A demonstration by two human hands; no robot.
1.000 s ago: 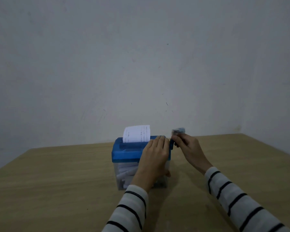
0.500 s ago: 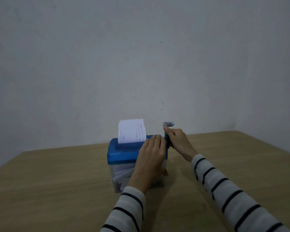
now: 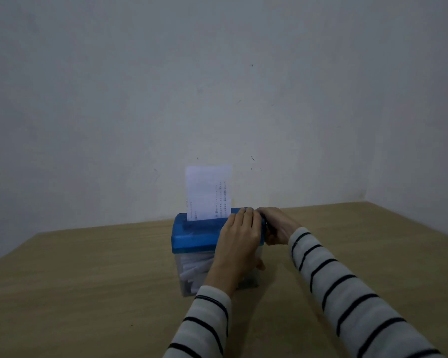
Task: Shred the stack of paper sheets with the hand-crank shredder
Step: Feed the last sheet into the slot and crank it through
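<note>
The hand-crank shredder (image 3: 199, 235) has a blue lid over a clear bin (image 3: 192, 272) holding white shreds. It stands on the wooden table (image 3: 88, 280). One printed paper sheet (image 3: 208, 192) stands upright in the lid's slot. My left hand (image 3: 237, 236) lies over the right part of the lid, fingers on top and thumb down the bin's near side. My right hand (image 3: 276, 226) is closed round the crank at the shredder's right side. The crank itself is hidden by that hand.
A plain wall (image 3: 217, 86) rises right behind the table. A second wall (image 3: 424, 125) meets it at the right corner. Bare tabletop lies to the left and right of the shredder.
My right hand has swung from above the lid down to the shredder's right side, and the crank knob is now hidden. More of the sheet shows above the slot. My left hand stays put.
</note>
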